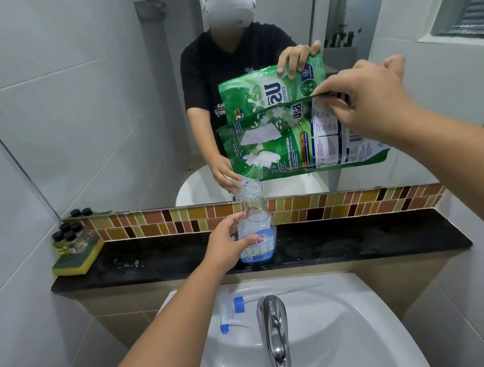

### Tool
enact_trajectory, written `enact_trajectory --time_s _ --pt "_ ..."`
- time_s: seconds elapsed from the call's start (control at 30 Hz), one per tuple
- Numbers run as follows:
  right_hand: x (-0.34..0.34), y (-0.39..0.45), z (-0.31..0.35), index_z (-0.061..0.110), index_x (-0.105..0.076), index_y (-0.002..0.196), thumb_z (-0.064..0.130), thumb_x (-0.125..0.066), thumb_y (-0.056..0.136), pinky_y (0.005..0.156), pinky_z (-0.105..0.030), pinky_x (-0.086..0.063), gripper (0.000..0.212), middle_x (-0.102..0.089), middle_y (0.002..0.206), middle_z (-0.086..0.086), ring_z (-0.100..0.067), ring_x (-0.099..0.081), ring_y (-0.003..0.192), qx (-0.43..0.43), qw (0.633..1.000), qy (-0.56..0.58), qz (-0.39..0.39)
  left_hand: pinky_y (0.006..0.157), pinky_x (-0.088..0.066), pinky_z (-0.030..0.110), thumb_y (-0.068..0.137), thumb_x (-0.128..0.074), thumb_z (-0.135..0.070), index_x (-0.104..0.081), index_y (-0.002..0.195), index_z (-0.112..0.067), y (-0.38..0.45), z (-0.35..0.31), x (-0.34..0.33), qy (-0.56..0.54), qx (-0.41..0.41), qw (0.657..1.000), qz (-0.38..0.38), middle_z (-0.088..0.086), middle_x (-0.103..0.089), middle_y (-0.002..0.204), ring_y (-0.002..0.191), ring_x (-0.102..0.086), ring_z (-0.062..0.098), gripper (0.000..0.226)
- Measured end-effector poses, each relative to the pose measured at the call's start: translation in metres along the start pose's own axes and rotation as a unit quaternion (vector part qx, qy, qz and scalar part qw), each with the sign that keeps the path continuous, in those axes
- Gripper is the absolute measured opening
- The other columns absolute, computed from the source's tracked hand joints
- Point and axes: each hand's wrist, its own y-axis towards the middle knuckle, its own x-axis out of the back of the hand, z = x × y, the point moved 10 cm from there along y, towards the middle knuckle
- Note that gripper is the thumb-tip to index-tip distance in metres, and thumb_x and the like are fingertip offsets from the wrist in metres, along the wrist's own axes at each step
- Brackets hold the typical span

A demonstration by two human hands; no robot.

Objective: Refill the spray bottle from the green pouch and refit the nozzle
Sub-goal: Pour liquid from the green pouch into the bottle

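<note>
The right hand point(371, 104) is pinching the top back corner of the green pouch point(298, 143) and is tipping it so its low front corner is hanging just above the open neck of the spray bottle point(255, 226). The left hand point(228, 244) is wrapping around the side of the bottle, fingers and thumb closed on it, and is keeping it upright on the black ledge point(371, 239). No liquid is showing between pouch and bottle, so I cannot tell if the pouring is happening. A spill could happen here: the bottle's neck is small and the pouch is wide and floppy, and it is being held only at one far corner, so the low end could be swinging off to the side of the neck and the soap could be running down the bottle onto the ledge. Tipping too fast could make it gush and overflow. Soap on the bottle could make it slippery in the left hand. The pouch is stretching from the right hand down and to the left, so the pouring corner is well apart from the pinch. The nozzle point(231, 313) is lying on the sink point(349, 320) rim beside the tap point(274, 335), below the left arm, not touched by either hand.
</note>
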Motion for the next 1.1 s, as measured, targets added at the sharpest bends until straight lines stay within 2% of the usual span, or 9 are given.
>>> enact_trajectory --time_s 0.17,0.23,0.3,0.5,0.77,0.93,1.1 --pt "0.002 0.003 0.004 0.028 -0.071 0.099 0.026 -0.059 0.092 0.067 -0.033 -0.008 0.015 -0.067 0.08 0.005 -0.019 -0.04 0.078 0.011 1.0 -0.004 -0.004 0.093 -0.052 0.034 0.076 -0.081 -0.019 -0.053 0.135 -0.026 0.001 0.002 -0.001 -0.009 0.013 1.0 0.001 -0.004 -0.057 0.135 0.124 -0.05 0.013 0.066" --pt "0.002 0.003 0.004 0.028 -0.071 0.099 0.026 -0.059 0.092 0.07 -0.035 -0.011 0.014 -0.068 0.081 0.005 -0.019 -0.041 0.078 0.013 1.0 -0.004 -0.004 0.097 -0.051 0.037 0.076 -0.081 -0.02 -0.053 0.134 -0.026 0.001 0.003 0.0 -0.008 0.014 1.0 -0.001 -0.004 -0.057 0.136 0.125 -0.049 0.014 0.065" --pt "0.002 0.004 0.005 0.028 -0.071 0.1 0.027 -0.059 0.092 0.068 -0.033 -0.008 0.015 -0.069 0.082 0.004 -0.019 -0.041 0.079 0.018 1.0 -0.001 -0.004 0.097 -0.051 0.04 0.076 -0.081 -0.019 -0.053 0.134 -0.026 0.001 0.004 0.0 -0.013 0.018 1.0 -0.002 -0.003 -0.056 0.136 0.126 -0.049 0.015 0.065" --pt "0.003 0.008 0.012 0.024 -0.072 0.103 0.022 -0.063 0.09 0.059 -0.031 -0.001 0.016 -0.071 0.088 0.001 -0.018 -0.04 0.08 0.043 0.999 0.001 -0.004 0.097 -0.051 0.041 0.077 -0.081 -0.017 -0.052 0.136 -0.025 0.0 0.004 -0.001 -0.017 0.02 1.0 -0.002 -0.002 -0.056 0.137 0.127 -0.049 0.015 0.066" --pt "0.002 0.013 0.018 0.02 -0.071 0.104 0.021 -0.062 0.091 0.061 -0.026 -0.005 0.016 -0.071 0.091 -0.001 -0.014 -0.037 0.084 0.066 0.998 0.022 0.004 0.093 -0.054 0.037 0.077 -0.081 -0.016 -0.053 0.135 -0.023 0.001 0.006 -0.001 -0.027 0.027 0.999 -0.001 -0.002 -0.057 0.135 0.124 -0.051 0.014 0.065" --pt "0.002 0.014 0.024 0.019 -0.072 0.103 0.02 -0.063 0.09 0.06 -0.026 -0.005 0.016 -0.071 0.09 -0.003 -0.016 -0.038 0.084 0.082 0.996 0.021 0.007 0.087 -0.054 0.028 0.076 -0.081 -0.017 -0.053 0.134 -0.024 0.001 0.006 -0.001 -0.03 0.022 0.999 -0.001 -0.005 -0.059 0.132 0.119 -0.053 0.009 0.065" --pt "0.002 0.016 0.025 0.019 -0.072 0.103 0.021 -0.061 0.09 0.061 -0.026 -0.006 0.016 -0.07 0.088 -0.002 -0.016 -0.038 0.082 0.088 0.996 0.018 0.005 0.09 -0.056 0.038 0.076 -0.081 -0.015 -0.054 0.133 -0.024 0.003 0.008 -0.002 -0.037 0.032 0.999 -0.001 -0.003 -0.059 0.132 0.121 -0.054 0.013 0.063"
